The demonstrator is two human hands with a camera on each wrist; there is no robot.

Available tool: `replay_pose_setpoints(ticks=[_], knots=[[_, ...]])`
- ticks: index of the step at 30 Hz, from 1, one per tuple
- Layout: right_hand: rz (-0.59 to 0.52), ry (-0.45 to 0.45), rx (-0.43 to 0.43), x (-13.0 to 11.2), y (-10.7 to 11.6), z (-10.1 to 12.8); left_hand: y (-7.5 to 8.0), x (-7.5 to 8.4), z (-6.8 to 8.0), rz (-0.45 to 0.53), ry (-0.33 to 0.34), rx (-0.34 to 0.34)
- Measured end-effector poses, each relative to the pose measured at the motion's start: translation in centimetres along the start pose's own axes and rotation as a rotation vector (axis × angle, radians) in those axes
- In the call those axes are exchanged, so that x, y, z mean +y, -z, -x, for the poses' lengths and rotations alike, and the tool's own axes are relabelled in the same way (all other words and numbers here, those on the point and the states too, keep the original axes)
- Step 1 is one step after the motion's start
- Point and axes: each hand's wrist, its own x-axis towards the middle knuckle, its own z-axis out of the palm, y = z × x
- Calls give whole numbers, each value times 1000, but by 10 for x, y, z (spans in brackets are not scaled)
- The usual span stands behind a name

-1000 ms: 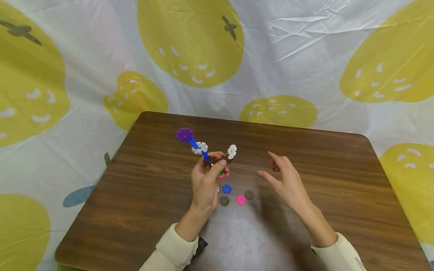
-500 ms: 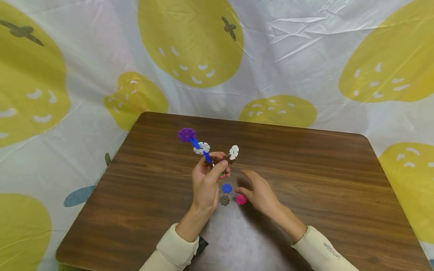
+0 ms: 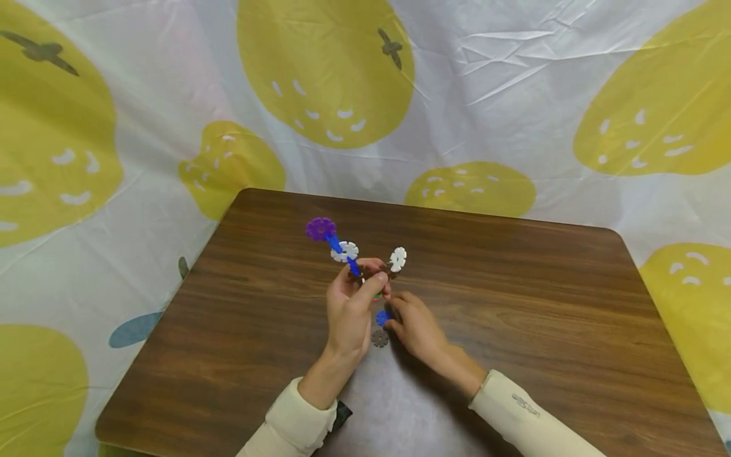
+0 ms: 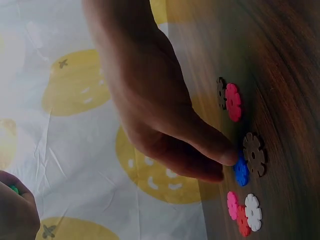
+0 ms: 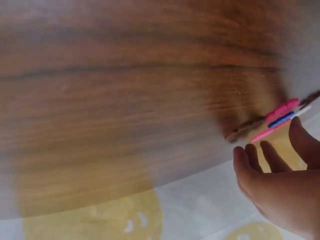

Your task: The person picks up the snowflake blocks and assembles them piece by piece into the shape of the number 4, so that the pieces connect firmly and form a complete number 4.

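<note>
My left hand (image 3: 349, 317) grips a built piece of notched plastic discs above the table. A purple disc (image 3: 321, 229) tops its long arm, with a white disc (image 3: 344, 252) lower on that arm. Another white disc (image 3: 398, 259) stands up on the right side; the discs within the grasp are mostly hidden. My right hand (image 3: 419, 330) reaches in low from the right, thumb and fingers apart. Its thumb tip is right at a loose blue disc (image 4: 241, 171). Close beside that lies a brown disc (image 4: 255, 155).
A pink disc (image 4: 233, 102) and a second brown disc (image 4: 221, 93) lie together on the wooden table (image 3: 542, 298). White (image 4: 253, 212), red (image 4: 243, 220) and pink discs are grouped beyond the blue one. A fruit-print cloth (image 3: 485, 95) hangs behind the table.
My right hand has moved left and down to the loose discs, now covering the pink and brown ones in the head view. The left hand with its built piece has shifted slightly right.
</note>
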Motion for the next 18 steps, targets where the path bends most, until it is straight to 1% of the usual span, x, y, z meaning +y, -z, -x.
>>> replay_pose_setpoints(ticks=[4,8,11,13,15,18], knots=[[31,22,2,-2,-3,-2,1,-1,-1,3,3,5],[39,9,16,-2,-4,-3,1,-2,-2,3,6,7],[17,-30,18,-3,-2,-4,2,-2,-2,-6,5,14],[-21,-71,2,-3,1,-5,2,-2,-2,-12,6,17],[-63,-115,-11,-4,8,-5,2,-2,-2,-13,11,17],[-113,-153,7,-5,23,-5,2,-3,-2,-10,22,12]])
